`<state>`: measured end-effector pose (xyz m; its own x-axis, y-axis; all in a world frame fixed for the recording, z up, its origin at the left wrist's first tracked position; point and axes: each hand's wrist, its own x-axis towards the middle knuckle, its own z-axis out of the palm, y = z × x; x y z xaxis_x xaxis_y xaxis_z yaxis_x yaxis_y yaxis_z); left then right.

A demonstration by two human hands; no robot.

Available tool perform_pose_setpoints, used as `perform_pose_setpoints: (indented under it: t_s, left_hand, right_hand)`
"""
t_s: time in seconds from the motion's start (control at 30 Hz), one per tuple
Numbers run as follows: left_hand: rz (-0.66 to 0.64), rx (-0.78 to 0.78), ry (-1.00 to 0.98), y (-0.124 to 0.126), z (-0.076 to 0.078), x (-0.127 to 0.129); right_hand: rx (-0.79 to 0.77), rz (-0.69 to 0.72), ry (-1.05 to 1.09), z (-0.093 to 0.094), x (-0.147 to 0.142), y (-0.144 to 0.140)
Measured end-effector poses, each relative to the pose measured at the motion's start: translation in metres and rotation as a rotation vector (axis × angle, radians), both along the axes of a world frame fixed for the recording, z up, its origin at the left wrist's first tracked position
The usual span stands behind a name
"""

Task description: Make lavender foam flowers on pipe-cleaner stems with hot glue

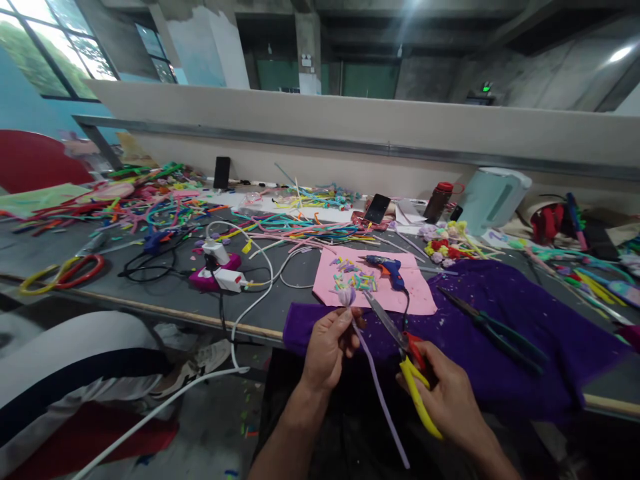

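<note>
Left grip (326,348): one lilac stem (384,403). Right grip (447,387): one pair scissors (401,340).

Scissors (401,341) red-yellow; stem (379,387) lilac; cloth (530,300) plain purple.

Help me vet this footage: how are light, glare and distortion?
Head view: the window partly washes out, upper left; a lamp glares, upper right. Head view: the scissors in the right hand read clearly; the lap sinks near black. Head view: edges look stretched.
</note>
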<state>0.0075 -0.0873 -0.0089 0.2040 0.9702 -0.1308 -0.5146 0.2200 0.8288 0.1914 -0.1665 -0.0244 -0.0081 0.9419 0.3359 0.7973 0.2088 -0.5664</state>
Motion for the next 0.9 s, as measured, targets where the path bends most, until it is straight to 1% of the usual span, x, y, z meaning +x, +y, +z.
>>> perform_pose_setpoints:
  t_s: [0.1, 0.37, 0.5, 0.73, 0.9]
  left_hand:
    - [-0.015, 0.008, -0.017, -0.0005, 0.0004, 0.0007]
    - [0.018, 0.042, -0.012, -0.0032, 0.0014, 0.0047]
    - [0.051, 0.043, -0.003, -0.0034, -0.0009, 0.0061]
    - [0.069, 0.062, 0.029, -0.0041, -0.0017, 0.0074]
    - [0.075, 0.068, 0.034, -0.0045, -0.0027, 0.0082]
  right_hand:
    - [0.014, -0.02, -0.026, -0.0014, -0.003, 0.0005]
    - [0.044, -0.049, -0.048, -0.0026, -0.0097, 0.0007]
    - [0.067, -0.03, -0.035, -0.0041, -0.0089, 0.0014]
    - [0.12, -0.009, -0.023, -0.0042, -0.0101, 0.002]
    - [0.114, -0.008, -0.012, -0.0041, -0.0105, 0.0026]
